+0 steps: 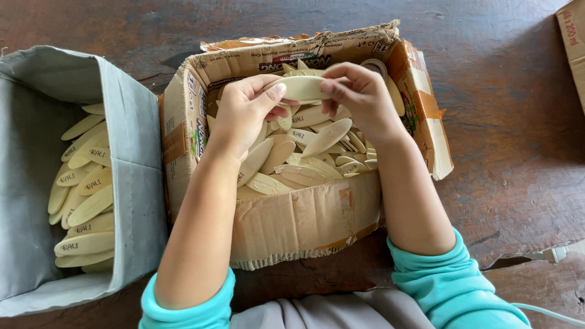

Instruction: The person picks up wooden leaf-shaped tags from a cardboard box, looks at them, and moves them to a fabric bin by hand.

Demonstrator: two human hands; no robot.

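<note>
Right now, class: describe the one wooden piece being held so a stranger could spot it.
Find the torn cardboard box on the dark table. Above its heap, the left hand and right hand pinch one pale oval wooden piece by its ends; it alone is lifted.

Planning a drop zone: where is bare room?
Bare wooden table right of the cardboard box, and behind it. The gap between the box and the grey fabric bin is too tight. Both containers hold pale wooden ovals.
</note>
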